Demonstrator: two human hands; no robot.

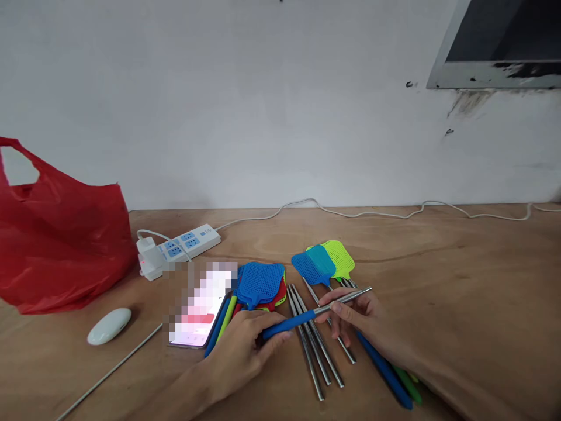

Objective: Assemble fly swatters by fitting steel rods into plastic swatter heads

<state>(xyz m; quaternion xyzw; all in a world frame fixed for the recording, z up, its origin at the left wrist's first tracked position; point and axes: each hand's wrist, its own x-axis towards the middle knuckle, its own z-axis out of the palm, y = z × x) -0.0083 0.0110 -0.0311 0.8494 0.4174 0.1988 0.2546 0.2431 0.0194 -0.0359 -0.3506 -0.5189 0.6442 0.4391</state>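
Note:
My left hand is closed round the blue grip of a telescopic metal handle. Fingers of my right hand pinch the silver rod end of the same handle. Beneath them on the wooden table lie several bare steel rods. A stack of blue and red swatter heads lies just behind my left hand. Assembled fly swatters with blue, teal and green heads lie behind my right hand; their blue and green grips run under my right wrist.
A phone with a lit screen lies left of my left hand. Further left are a white oval mouse, a thin metal rod, a red plastic bag and a white power strip with its cable along the wall.

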